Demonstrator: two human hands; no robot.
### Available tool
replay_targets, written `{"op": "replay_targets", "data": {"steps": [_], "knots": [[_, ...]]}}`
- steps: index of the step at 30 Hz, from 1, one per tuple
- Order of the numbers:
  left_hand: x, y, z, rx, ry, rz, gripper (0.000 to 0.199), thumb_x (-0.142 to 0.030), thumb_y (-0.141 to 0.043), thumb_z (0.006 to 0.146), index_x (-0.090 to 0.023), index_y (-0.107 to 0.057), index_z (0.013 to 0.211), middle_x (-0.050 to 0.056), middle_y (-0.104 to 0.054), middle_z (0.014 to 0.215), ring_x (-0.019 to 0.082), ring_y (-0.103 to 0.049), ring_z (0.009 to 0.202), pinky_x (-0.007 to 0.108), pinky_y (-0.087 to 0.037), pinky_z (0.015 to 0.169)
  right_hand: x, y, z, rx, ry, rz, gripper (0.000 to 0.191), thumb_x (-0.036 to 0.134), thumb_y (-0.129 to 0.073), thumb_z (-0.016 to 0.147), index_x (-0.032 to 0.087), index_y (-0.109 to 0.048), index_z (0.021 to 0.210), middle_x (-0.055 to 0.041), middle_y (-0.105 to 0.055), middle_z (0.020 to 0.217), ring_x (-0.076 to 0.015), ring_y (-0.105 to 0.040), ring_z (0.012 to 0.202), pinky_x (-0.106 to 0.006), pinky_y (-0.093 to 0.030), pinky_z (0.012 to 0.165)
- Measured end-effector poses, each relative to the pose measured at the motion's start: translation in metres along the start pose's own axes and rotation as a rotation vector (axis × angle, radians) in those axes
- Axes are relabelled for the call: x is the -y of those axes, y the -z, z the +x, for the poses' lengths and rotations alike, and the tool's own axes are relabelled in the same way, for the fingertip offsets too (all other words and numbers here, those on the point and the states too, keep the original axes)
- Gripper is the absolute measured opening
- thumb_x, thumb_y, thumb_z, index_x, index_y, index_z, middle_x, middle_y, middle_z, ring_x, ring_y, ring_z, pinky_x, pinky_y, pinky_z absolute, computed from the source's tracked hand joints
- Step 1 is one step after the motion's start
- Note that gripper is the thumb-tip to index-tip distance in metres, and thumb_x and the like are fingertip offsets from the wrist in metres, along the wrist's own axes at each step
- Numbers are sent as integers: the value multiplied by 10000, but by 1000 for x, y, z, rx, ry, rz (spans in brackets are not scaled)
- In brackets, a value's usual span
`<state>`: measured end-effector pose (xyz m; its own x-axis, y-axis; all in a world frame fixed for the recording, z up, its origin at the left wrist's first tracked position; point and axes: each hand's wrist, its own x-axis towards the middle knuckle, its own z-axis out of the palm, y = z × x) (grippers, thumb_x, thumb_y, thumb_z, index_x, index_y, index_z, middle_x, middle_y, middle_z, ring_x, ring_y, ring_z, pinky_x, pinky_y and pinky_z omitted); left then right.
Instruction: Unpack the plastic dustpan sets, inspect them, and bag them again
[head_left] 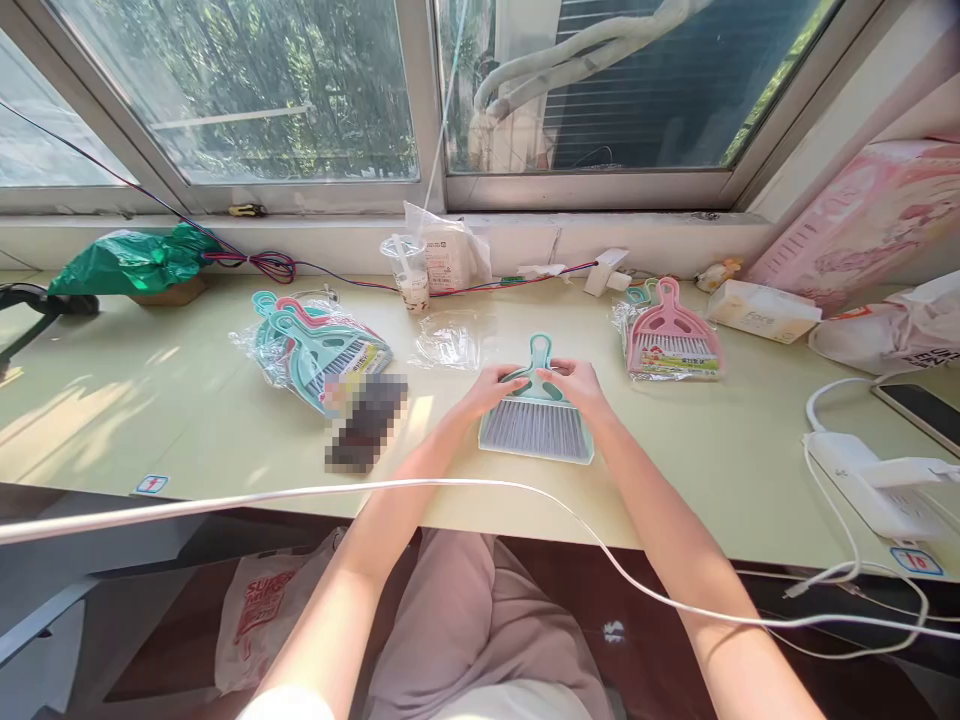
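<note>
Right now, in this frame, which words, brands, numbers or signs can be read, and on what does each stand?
"Face": tissue box.
"10", apparently: blue-framed sticker at right.
"SU...", red, the rest unclear: plastic bag below.
Too small or blurred to read: left sticker, pink box, white bag at far right, pink dustpan pack, green dustpan packs, drink cup, package behind it.

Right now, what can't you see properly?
- Dark thing, head view: blurred into squares.
- What's under the green plastic, head view: hidden by it.
- Part of the phone, head view: cut off by the right edge.
- Middle of the dustpan, head view: hidden behind the bristles.
</note>
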<state>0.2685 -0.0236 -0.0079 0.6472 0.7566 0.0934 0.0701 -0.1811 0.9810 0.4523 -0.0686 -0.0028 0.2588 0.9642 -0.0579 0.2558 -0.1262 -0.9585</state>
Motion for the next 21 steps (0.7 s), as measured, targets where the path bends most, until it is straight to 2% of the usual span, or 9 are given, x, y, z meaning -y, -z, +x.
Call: {"op": "replay_targets", "data": {"steps": [2, 4, 6, 8, 9, 11, 16, 19, 21], "knots": [[1, 2, 2, -27, 15, -60, 421, -502, -713, 708, -127, -740, 899, 30, -606, 744, 144, -517, 700, 274, -374, 665, 0, 4, 2, 57, 46, 15, 533, 595, -731, 669, 175, -726, 997, -99, -744, 919, -263, -690, 920, -362, -535, 801], [3, 7, 3, -128, 27, -149, 396, -464, -741, 696, -137, -737, 921, 39, -650, 806, 159, -563, 762, 283, -404, 730, -2, 14, 4, 100, 85, 2, 520, 616, -561, 818, 180, -708, 1061, -107, -735, 995, -251, -679, 977, -364, -526, 832], [5, 18, 3, -230, 42, -274, 399, -434, -753, 700, -157, -723, 986, 50, -683, 886, 179, -604, 838, 301, -429, 807, -9, 28, 8, 47, 122, -150, 449, 533, -469, 898, 214, -679, 1135, -101, -710, 1105, -253, -648, 1063, -392, -502, 892], [8, 32, 2, -247, 71, -411, 400, -427, -741, 724, -169, -706, 1028, 65, -698, 937, 198, -629, 894, 328, -448, 860, -18, 43, 11, -44, 161, -429, 384, 405, -588, 848, 248, -645, 1194, -96, -666, 1210, -284, -590, 1161, -438, -456, 963], [10, 39, 1, -237, 84, -470, 387, -420, -735, 736, -167, -701, 1027, 73, -701, 947, 204, -637, 911, 339, -457, 877, -23, 49, 13, -62, 180, -565, 417, 335, -664, 788, 247, -643, 1195, -103, -644, 1242, -303, -560, 1196, -456, -431, 993], [15, 49, 0, -246, 101, -555, 346, -383, -736, 744, -159, -690, 1004, 77, -705, 943, 208, -648, 922, 353, -473, 898, -32, 58, 17, -32, 205, -725, 483, 235, -738, 698, 218, -654, 1174, -123, -623, 1244, -316, -555, 1182, -460, -415, 1010], [27, 56, 2, -365, 123, -685, 355, -301, -714, 765, -177, -637, 1089, 46, -705, 963, 188, -658, 928, 357, -504, 908, -40, 65, 24, 95, 164, -703, 423, 221, -767, 667, 195, -691, 1083, -109, -610, 1109, -236, -642, 872, -400, -500, 858], [31, 54, 3, -381, 175, -709, 372, -311, -687, 787, -212, -617, 1139, 36, -702, 990, 186, -654, 935, 345, -527, 867, -40, 67, 26, 122, 139, -732, 395, 213, -789, 634, 189, -698, 1017, -83, -622, 1002, -231, -627, 853, -386, -499, 843], [32, 53, 3, -374, 198, -702, 361, -327, -684, 789, -227, -621, 1130, 36, -699, 996, 191, -650, 939, 340, -532, 845, -41, 66, 26, 117, 143, -760, 346, 217, -782, 636, 190, -705, 972, -85, -625, 1006, -244, -617, 906, -390, -485, 875]]}}
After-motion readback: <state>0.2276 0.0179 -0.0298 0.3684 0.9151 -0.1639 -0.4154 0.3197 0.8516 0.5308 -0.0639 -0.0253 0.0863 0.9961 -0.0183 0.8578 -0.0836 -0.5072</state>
